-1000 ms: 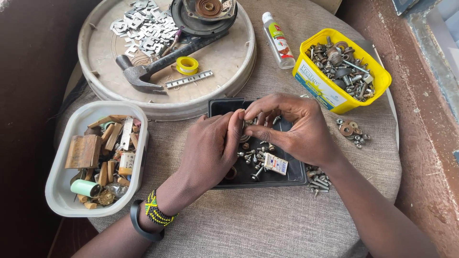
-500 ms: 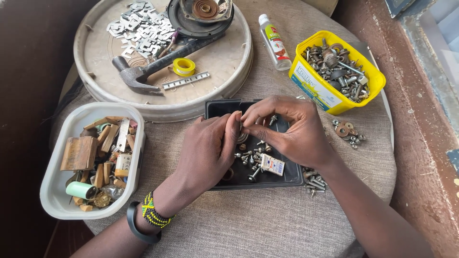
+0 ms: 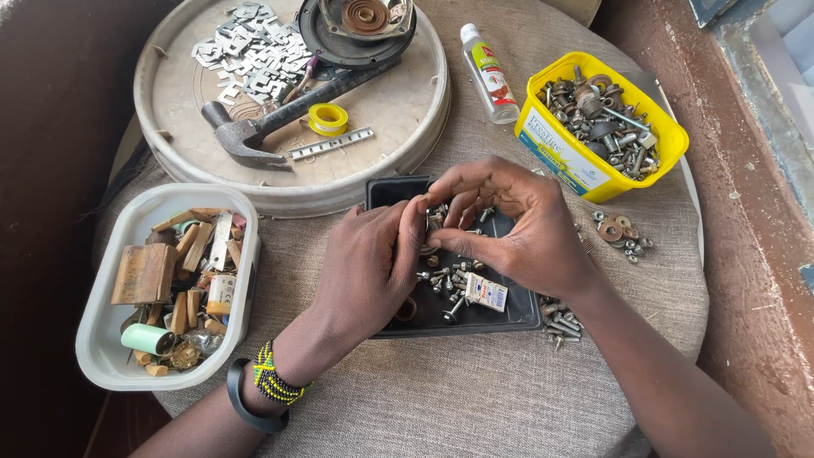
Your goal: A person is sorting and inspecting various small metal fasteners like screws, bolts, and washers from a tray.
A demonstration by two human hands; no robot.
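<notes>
A round, cloth-covered table carries everything, its edge curving close to a dark wall on the left and a rough ledge on the right. Largest on it is a round cream tray at the back, holding a hammer, a scatter of flat metal plates, a yellow roll of tape, a short metal strip and a dark round part with a rusty coil. At front left sits a white tub filled with wooden offcuts, a green cylinder and small scraps. At back right a yellow tub is heaped with bolts, nuts and washers, a small clear bottle lying just beside it. In the middle lies a black tray with loose screws and a small printed packet; more screws and washers lie on the cloth by its right side. Bare cloth is open only along the near edge (the rest is crowded). Over the black tray the left hand and the right hand meet, fingers curled and fingertips drawn together around a small metal piece; which hand actually pinches it cannot be told.
</notes>
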